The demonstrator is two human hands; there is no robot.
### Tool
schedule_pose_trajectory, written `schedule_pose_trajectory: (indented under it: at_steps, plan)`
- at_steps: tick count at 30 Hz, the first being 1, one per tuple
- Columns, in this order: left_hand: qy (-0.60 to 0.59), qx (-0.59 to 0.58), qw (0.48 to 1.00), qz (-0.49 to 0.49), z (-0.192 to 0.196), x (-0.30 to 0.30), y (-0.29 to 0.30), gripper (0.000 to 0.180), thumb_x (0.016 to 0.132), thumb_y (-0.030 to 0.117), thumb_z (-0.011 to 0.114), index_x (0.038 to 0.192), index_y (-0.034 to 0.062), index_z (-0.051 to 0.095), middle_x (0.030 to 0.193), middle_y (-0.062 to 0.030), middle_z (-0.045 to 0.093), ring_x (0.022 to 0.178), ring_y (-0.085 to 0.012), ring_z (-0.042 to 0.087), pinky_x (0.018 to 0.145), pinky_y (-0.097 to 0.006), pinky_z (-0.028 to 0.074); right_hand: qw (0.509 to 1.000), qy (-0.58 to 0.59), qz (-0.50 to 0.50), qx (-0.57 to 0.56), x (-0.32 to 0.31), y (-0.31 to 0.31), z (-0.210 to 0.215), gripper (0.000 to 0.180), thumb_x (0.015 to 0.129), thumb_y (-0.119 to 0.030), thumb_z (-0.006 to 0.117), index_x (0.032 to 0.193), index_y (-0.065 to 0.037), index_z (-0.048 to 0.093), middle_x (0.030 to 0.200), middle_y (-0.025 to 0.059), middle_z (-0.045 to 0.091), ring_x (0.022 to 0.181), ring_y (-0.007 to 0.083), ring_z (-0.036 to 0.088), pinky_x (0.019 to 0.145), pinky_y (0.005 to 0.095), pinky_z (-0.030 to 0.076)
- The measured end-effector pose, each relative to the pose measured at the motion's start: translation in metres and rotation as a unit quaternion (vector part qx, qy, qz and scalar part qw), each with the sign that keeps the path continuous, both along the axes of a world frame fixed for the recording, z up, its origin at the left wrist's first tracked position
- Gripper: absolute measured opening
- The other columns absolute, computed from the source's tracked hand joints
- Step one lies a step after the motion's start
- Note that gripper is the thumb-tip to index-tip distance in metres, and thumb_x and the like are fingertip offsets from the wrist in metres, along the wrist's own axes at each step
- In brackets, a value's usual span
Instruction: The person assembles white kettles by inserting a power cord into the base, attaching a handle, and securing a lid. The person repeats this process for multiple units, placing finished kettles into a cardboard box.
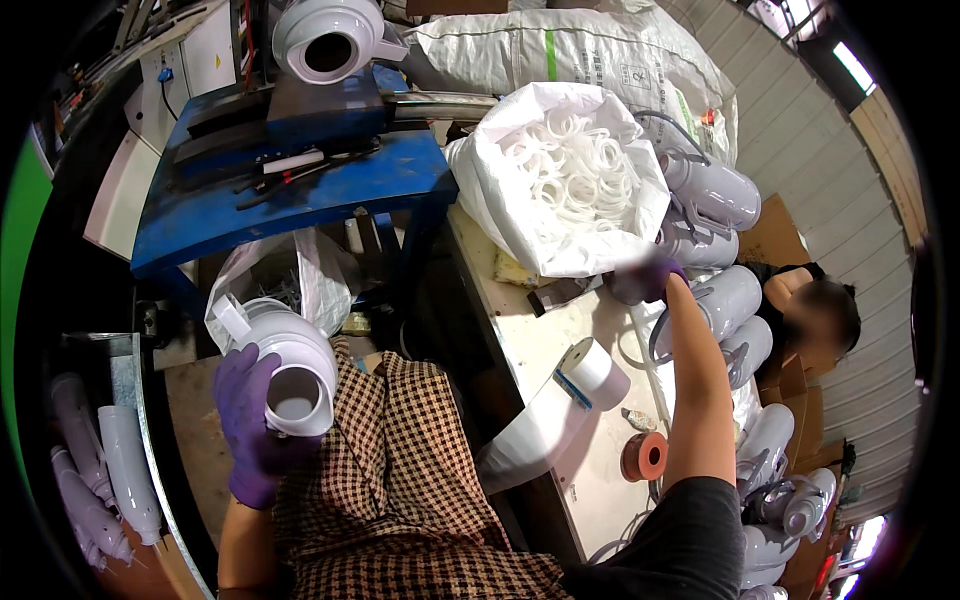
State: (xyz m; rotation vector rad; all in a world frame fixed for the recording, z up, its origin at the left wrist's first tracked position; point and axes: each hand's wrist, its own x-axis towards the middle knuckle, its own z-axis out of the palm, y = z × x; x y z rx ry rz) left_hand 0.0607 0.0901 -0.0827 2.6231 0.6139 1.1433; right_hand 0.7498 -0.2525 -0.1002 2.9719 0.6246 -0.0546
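My left hand (243, 420), in a purple glove, grips a pale lavender plastic jug body (297, 345) over my lap. Its round open mouth tilts toward me, and its handle points up and left. On the right, my right hand (648, 280), also gloved in purple, reaches over the white table (545, 335) beside the lower edge of a white sack (490, 215) of translucent plastic rings (570, 170). Blur hides its fingers, so whether it holds anything does not show. More pale jug bodies (715, 300) with handles lie just beyond it.
A blue metal bench (400, 175) carries tools and another jug body (325, 40). Nearer me on the table are a white plastic roll (590, 375) and a reddish-brown spool (644, 457). Pale cylindrical parts (130, 470) lie at left. Another person (815, 310) is at the far right.
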Motion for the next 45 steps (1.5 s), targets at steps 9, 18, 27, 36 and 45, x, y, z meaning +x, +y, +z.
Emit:
schedule_pose_trajectory:
  at_steps: [9,18,27,36,45]
  plan:
    - [-0.038,0.017,0.999,0.023,0.000,0.000,-0.005,0.074,0.064,0.021,0.087,0.130,0.0009,0.061,0.136,-0.0249,0.059,0.128,-0.0460,0.055,0.110,-0.052,0.043,0.993,0.027,0.060,0.102,-0.008,-0.017,-0.017,0.028,0.089,-0.026,0.066,0.108,-0.008,0.075,0.101,0.0111,0.076,0.095,0.0269,0.072,0.078,0.0420,0.058]
    - [-0.066,-0.020,0.997,0.023,-0.006,-0.014,-0.003,0.077,0.063,0.027,0.085,0.132,0.0047,0.060,0.133,-0.0219,0.060,0.127,-0.0460,0.054,0.112,-0.055,0.039,0.906,0.075,-0.285,0.304,-0.032,-0.017,-0.039,0.041,0.091,-0.020,0.064,0.129,-0.007,0.059,0.116,0.0162,0.071,0.099,0.0318,0.072,0.077,0.0436,0.061]
    - [-0.056,-0.027,0.998,0.002,-0.003,-0.015,-0.001,0.078,0.061,0.024,0.088,0.131,0.0043,0.060,0.134,-0.0209,0.060,0.128,-0.0443,0.053,0.111,-0.054,0.041,0.925,0.051,-0.293,0.238,-0.033,-0.034,-0.072,0.081,0.084,-0.024,0.068,0.153,-0.002,0.031,0.133,0.0221,0.061,0.113,0.0394,0.066,0.099,0.0468,0.053]
    - [-0.042,-0.051,0.998,0.023,-0.017,-0.042,0.019,0.095,0.057,0.029,0.092,0.141,0.0015,0.055,0.138,-0.0186,0.060,0.128,-0.0382,0.056,0.110,-0.047,0.044,0.740,-0.013,-0.127,0.660,-0.126,0.017,-0.038,0.056,0.092,-0.016,0.066,0.142,0.003,0.049,0.121,0.0129,0.063,0.100,0.0203,0.061,0.090,0.0347,0.050]
    - [-0.025,-0.014,0.999,0.037,-0.010,-0.034,0.009,0.091,0.057,0.031,0.094,0.136,0.0022,0.058,0.135,-0.0204,0.061,0.127,-0.0419,0.056,0.109,-0.051,0.043,0.938,-0.083,0.005,0.337,-0.133,0.027,-0.013,0.085,0.082,-0.013,0.062,0.159,0.000,0.029,0.159,0.0251,0.038,0.150,0.0382,0.034,0.124,0.0399,0.028]
